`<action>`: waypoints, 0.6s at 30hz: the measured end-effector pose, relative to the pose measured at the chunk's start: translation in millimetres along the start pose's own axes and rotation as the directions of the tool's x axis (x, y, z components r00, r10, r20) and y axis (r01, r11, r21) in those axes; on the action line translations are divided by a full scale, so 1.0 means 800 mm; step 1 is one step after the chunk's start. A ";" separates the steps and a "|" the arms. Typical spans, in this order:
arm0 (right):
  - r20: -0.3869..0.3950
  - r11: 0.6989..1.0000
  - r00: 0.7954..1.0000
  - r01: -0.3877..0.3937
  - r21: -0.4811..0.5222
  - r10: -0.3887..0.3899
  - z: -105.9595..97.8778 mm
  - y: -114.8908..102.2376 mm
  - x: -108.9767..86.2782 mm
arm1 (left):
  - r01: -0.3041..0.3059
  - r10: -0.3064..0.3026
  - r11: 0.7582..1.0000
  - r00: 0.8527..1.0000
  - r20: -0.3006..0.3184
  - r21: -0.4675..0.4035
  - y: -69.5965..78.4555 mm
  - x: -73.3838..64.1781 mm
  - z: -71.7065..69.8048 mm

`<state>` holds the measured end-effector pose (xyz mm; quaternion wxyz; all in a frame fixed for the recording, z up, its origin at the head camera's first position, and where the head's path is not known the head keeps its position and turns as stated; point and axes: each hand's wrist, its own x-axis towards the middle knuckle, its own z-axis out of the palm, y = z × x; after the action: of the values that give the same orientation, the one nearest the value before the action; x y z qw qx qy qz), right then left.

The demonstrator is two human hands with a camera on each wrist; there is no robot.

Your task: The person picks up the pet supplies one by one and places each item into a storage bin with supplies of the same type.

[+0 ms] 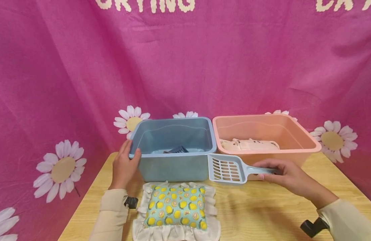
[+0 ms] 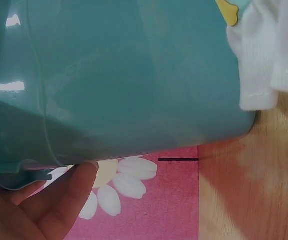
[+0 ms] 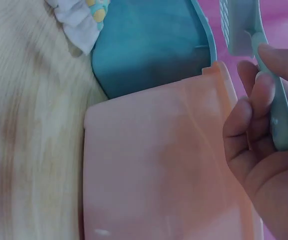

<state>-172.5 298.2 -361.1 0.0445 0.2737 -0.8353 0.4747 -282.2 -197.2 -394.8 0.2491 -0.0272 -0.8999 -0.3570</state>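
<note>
While the left hand (image 1: 124, 165) grips the front left corner of the blue bin (image 1: 173, 169), its thumb lies in front and its other fingers run along the left side. A dark blue thing (image 1: 179, 149), too hidden to name, lies inside that bin. Before the bin, a lemon-print cushion (image 1: 174, 207) with white frills rests on the table (image 1: 248, 214). Next comes the pale blue slotted scoop (image 1: 243, 170), raised above the table, its head in front of where the bins meet; whether it touches either I cannot tell. The pink bin (image 1: 251, 127) behind it holds a pale printed bundle (image 1: 251, 145). The right hand (image 1: 289, 175) has its fingers clamped round the scoop's handle.
</note>
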 end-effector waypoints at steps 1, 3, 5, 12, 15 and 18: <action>-0.006 1.000 1.000 0.003 -0.009 -0.003 0.000 -0.002 0.003 | -0.002 0.002 1.000 1.000 -0.003 0.002 -0.001 0.000 0.000; -0.033 0.999 0.999 0.005 -0.033 -0.006 0.001 -0.004 0.007 | -0.005 0.005 1.000 1.000 -0.004 0.002 -0.002 0.000 0.000; -0.052 0.999 0.999 0.004 -0.041 -0.006 0.003 -0.006 0.010 | -0.004 0.004 1.000 1.000 0.000 0.003 -0.003 -0.001 0.001; -0.070 1.000 0.997 0.022 -0.016 -0.023 0.004 -0.012 0.021 | -0.009 0.009 1.000 1.000 -0.005 -0.002 -0.005 -0.001 0.002; -0.082 1.000 0.997 0.006 -0.011 -0.006 0.004 -0.017 0.024 | -0.023 0.023 1.000 1.000 -0.014 0.001 -0.006 0.001 0.001; -0.120 0.999 0.993 -0.021 -0.041 0.016 0.003 -0.021 0.027 | -0.031 0.031 1.000 0.999 -0.014 0.004 -0.006 0.002 -0.001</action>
<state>-181.6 280.5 -342.4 0.0959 0.2359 -0.8435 0.4730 -284.3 -201.5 -397.1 0.2611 -0.0382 -0.8982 -0.3516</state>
